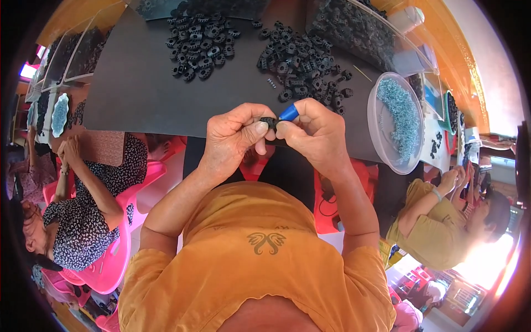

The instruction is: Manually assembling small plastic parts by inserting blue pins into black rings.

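Note:
In front of me, over the table's near edge, both hands meet on one small black plastic clip piece (269, 123), which looks like part of a hair claw clip. My left hand (235, 133) pinches it between thumb and index finger. From the other side, my right hand (315, 130) presses thumb and index finger together at the piece's right end. A blue finger cap (289, 113) covers that index fingertip. The fingertips hide much of the piece, and whether anything smaller is between them I cannot make out.
Two heaps of black clips (202, 44) (301, 61) lie on the dark table (133, 83). Tiny metal springs (271, 83) and a thin yellowish stick (362, 72) lie nearby. At right, a round plastic tub (375, 124) holds bluish small parts. Clear bins (354, 27) stand behind. People sit working on both sides.

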Motion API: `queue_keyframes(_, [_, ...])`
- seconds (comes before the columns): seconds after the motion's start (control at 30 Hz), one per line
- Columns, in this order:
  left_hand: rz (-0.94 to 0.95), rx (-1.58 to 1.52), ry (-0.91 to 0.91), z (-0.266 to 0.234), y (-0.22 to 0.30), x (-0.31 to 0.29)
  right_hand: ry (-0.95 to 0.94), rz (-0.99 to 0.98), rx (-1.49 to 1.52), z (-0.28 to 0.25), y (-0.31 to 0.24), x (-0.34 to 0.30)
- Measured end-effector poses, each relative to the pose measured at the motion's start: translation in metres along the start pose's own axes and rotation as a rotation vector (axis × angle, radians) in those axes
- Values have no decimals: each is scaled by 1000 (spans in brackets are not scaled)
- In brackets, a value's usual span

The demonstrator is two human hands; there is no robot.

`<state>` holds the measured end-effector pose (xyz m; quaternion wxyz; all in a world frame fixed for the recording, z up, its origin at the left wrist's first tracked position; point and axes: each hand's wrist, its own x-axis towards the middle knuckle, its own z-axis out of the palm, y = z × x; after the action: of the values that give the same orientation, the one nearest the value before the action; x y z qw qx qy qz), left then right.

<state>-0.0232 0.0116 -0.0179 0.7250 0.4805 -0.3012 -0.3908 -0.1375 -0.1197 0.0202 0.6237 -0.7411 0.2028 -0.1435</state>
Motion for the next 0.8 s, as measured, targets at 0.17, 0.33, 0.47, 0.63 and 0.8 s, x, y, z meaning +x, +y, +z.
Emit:
queue_keyframes(0.17, [-15,-35,-11,-2,1,1,-17,47,137,1,-1,3])
queue_keyframes(0.33, [-19,-46,-18,-2,1,1,-29,56,117,0,-2,4])
queue_keyframes(0.47, [-5,-5,7,0,2,1,-6,16,50,1,0,5])
queue_keyframes(0.63, [65,127,49,4,1,1,53,28,-7,6,-1,3])
queue_keyframes(0.8, [15,121,80,3,5,0,62,-12,-28,7,5,4])
